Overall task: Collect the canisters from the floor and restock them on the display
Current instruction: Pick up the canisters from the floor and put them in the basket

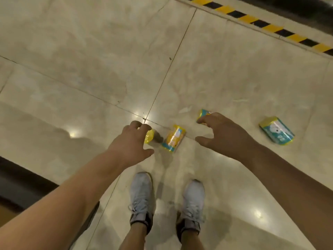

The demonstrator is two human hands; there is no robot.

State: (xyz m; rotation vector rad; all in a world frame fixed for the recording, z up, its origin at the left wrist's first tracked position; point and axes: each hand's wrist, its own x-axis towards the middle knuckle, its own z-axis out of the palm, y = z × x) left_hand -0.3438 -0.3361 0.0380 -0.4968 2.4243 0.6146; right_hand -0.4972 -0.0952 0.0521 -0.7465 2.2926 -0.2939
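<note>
Canisters (173, 138) lying on floor (72, 51), shoes (141, 195), hazard tape (266, 26)

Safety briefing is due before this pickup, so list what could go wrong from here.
1. The yellow canister lies on its side on the glossy tile floor; a brush from the open left hand or right hand may roll it away.
2. The teal canister lies apart, far to the right, and might be missed.
3. The shoes stand close behind the yellow canister; a step forward could kick it.
</note>
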